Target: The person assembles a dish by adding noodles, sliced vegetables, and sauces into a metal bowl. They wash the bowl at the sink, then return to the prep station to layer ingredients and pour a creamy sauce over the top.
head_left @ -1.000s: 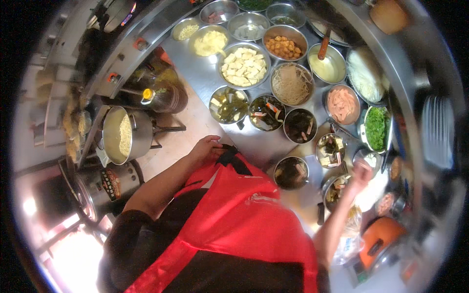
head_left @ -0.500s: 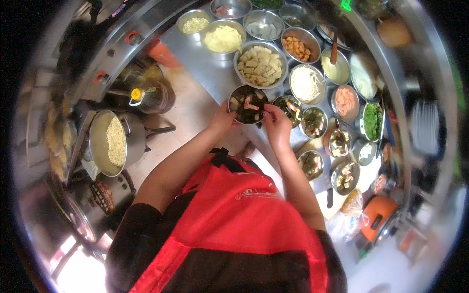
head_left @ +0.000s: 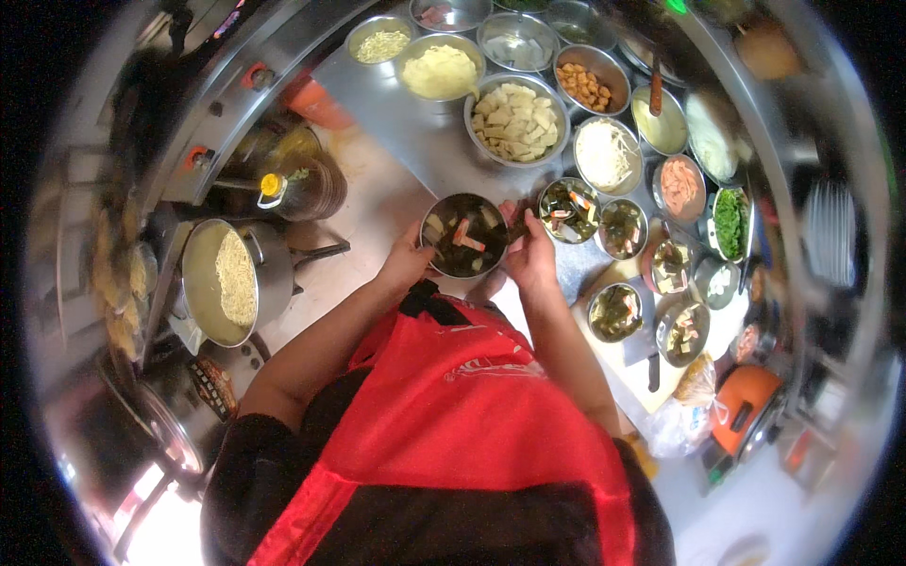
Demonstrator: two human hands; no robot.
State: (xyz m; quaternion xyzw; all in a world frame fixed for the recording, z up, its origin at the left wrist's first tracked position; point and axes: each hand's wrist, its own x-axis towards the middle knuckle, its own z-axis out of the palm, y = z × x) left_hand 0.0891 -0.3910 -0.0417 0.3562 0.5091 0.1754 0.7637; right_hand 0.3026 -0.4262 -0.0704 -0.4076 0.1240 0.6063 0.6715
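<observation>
A round metal bowl (head_left: pixel 463 266) of dark broth, with dark green pieces and red-and-white strips in it, is in front of my apron. My left hand (head_left: pixel 408 261) grips its left side, thumb at the rim. My right hand (head_left: pixel 532 253) is at its right side, fingers curled near the rim and partly hidden. Right of that hand stand similar filled bowls: one bowl (head_left: pixel 569 209), another bowl (head_left: pixel 623 228), and several more nearer me.
Bowls of ingredients crowd the steel counter, among them cut pale pieces (head_left: pixel 516 123) and white shreds (head_left: pixel 605 156). A knife (head_left: pixel 654 374) lies on a cutting board at right. To my left are a pot of noodles (head_left: pixel 236 278) and a yellow-capped bottle (head_left: pixel 300 189).
The held bowl has come nearer to my body and slightly left, away from the row of filled bowls. Both hands moved with it.
</observation>
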